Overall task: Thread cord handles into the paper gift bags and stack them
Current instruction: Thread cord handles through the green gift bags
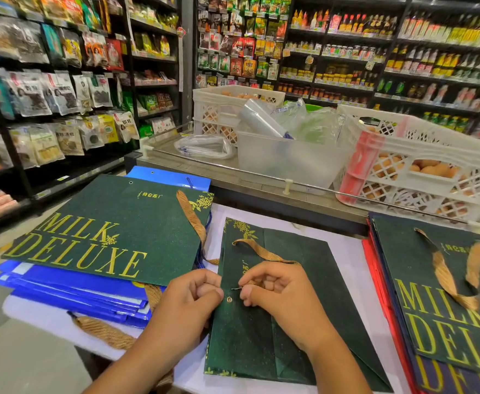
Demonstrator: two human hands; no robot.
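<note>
A flat dark green gift bag [261, 336] lies on the white table in front of me. My left hand [196, 297] pinches the bag's edge beside a metal eyelet [229, 299]. My right hand [273, 291] pinches the thin tip of a gold ribbon handle [264, 251] just above that eyelet. The ribbon loops back across the bag's upper part. To the left, a green "MILK DELUXE" bag [105, 234] with a gold handle tops a stack of blue bags [71, 291]. At the right lies another pile, a green bag [438, 302] over red and navy ones.
Behind the table runs a counter with a metal rail [261, 174], a clear plastic bin [287, 157] and white crates of eggs [420, 166]. Shop shelves full of packets and bottles fill the left and back. A loose gold ribbon [105, 331] hangs off the table's left front.
</note>
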